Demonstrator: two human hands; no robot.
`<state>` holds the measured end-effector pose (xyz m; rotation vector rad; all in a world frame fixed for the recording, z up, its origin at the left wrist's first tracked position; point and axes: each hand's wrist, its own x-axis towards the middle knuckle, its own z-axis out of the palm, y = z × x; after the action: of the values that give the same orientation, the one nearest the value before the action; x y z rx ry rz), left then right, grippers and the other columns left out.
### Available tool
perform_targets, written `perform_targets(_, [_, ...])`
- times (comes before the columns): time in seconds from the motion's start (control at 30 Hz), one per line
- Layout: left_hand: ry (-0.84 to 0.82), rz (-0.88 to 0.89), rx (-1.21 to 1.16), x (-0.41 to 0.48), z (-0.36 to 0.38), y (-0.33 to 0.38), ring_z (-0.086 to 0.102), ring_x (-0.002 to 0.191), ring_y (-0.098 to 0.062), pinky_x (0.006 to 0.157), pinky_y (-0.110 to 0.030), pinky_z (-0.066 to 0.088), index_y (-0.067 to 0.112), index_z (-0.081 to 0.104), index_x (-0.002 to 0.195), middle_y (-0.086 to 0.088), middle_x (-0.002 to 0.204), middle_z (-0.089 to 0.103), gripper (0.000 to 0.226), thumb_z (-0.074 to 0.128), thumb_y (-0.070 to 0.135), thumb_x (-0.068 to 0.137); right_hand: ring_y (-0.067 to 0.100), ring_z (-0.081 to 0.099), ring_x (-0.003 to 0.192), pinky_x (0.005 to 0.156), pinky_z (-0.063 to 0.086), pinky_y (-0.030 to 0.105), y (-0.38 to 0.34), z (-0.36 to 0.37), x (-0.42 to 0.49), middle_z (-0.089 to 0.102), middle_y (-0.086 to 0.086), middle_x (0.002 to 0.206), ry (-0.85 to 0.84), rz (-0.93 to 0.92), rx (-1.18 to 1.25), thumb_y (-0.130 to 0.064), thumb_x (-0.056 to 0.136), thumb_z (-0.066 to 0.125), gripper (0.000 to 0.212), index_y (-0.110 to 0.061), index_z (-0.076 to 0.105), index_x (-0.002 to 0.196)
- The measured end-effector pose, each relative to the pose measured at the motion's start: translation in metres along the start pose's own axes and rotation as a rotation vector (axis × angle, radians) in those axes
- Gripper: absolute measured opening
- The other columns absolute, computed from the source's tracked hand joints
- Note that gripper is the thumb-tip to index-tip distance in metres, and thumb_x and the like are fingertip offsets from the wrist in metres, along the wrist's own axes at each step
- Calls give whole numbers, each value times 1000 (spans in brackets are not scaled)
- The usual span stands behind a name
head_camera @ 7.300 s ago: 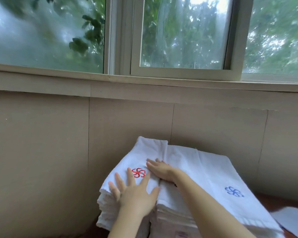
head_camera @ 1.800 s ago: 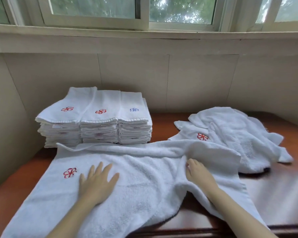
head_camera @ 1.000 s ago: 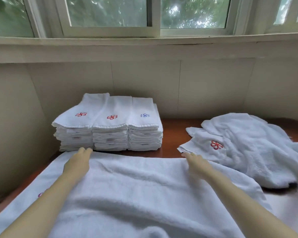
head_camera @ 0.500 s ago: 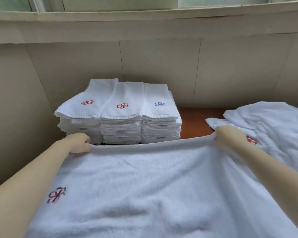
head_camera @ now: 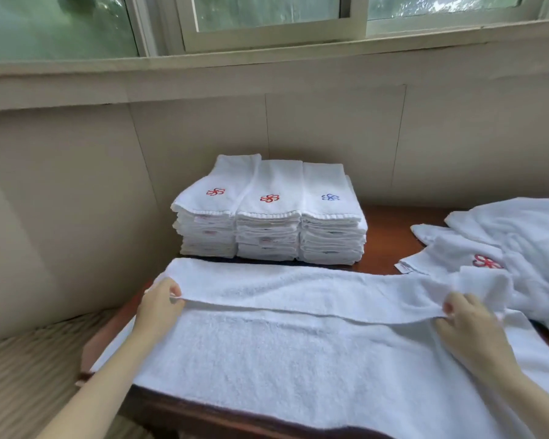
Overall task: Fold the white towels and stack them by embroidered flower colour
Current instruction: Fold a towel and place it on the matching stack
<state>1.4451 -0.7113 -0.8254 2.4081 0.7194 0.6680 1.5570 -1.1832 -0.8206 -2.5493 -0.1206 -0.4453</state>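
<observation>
A large white towel [head_camera: 298,353] lies spread across the near part of the wooden table. Its far edge is folded over towards me. My left hand [head_camera: 159,307] pinches the folded edge at its left end. At the right end my right hand [head_camera: 469,324] grips the same edge. Behind it stand three stacks of folded white towels: the left stack [head_camera: 208,217] and the middle stack [head_camera: 268,223] show red flowers on top, and the right stack [head_camera: 330,223] shows a blue flower. The towel's own flower is hidden.
A heap of unfolded white towels [head_camera: 514,255] lies at the right, with one red flower showing. The brown table's front edge [head_camera: 203,413] runs near me. A beige tiled wall [head_camera: 330,134] and a window sill close off the back and left.
Both hands have pulled the towel's far edge back towards me, folding it over the near part. The red flower at the towel's left is now covered.
</observation>
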Motion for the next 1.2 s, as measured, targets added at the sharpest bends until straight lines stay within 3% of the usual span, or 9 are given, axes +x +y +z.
perform_targets(0.27, [18,-28,163,-30,-4,6,42,68,-24,56,-34,29,11,37,74,-5,84,43,19,51,8,87,36,51,71,57,34,37,-3,-10,-37,38,2,81,12,-16,18,0,75,63,26,-11,40,74])
perform_targets(0.4, [-8,-74,415,-35,-7,15,48,98,-33,84,-40,36,10,44,85,-12,105,56,4,44,6,87,32,46,69,58,41,39,2,-11,-39,41,2,87,-83,-63,-14,-4,77,60,25,-16,39,76])
perform_targets(0.53, [-98,-271,681,-47,2,50,10,139,-48,113,-60,10,24,53,117,-8,147,35,32,40,14,90,40,44,124,68,50,45,7,-8,-41,21,15,152,-69,-45,-13,-2,81,57,41,-11,46,120])
perform_targets(0.63, [-202,-75,627,-61,35,106,-3,142,-44,113,-60,9,30,47,128,-8,155,17,42,42,14,89,42,44,122,70,48,43,9,-13,-43,-1,11,160,7,71,-34,-10,83,55,65,-13,23,139])
perform_targets(0.7, [-310,133,489,-78,65,155,2,145,-34,115,-52,12,30,46,130,-4,154,21,45,43,13,89,40,54,106,74,45,41,13,-16,-45,24,14,154,-4,163,-59,-13,82,49,67,-10,13,138])
perform_targets(0.8, [-541,411,206,-107,113,231,24,139,-22,113,-36,24,27,52,127,-1,145,38,38,46,18,90,31,53,103,82,42,39,7,-23,-54,52,12,127,-69,145,-318,-23,90,44,37,-8,41,124])
perform_targets(0.93, [-653,505,-74,-151,155,297,38,131,-21,107,-27,27,13,52,130,-6,138,50,35,42,21,97,24,60,56,45,44,30,7,-44,-80,62,4,67,-16,-107,-436,-21,48,87,32,-13,60,64])
perform_targets(1.07, [-520,649,85,-169,178,291,34,134,-15,107,-28,27,24,44,137,0,145,38,40,35,36,101,22,57,96,72,38,29,34,-56,-77,61,4,103,-154,-9,-379,-23,93,48,16,-13,61,95])
perform_targets(1.2, [-616,677,131,-170,177,291,22,141,-19,113,-36,22,39,46,134,-5,153,26,38,32,47,99,27,57,90,65,36,29,57,-70,-43,55,11,95,-217,281,-134,-7,89,39,20,-4,57,96])
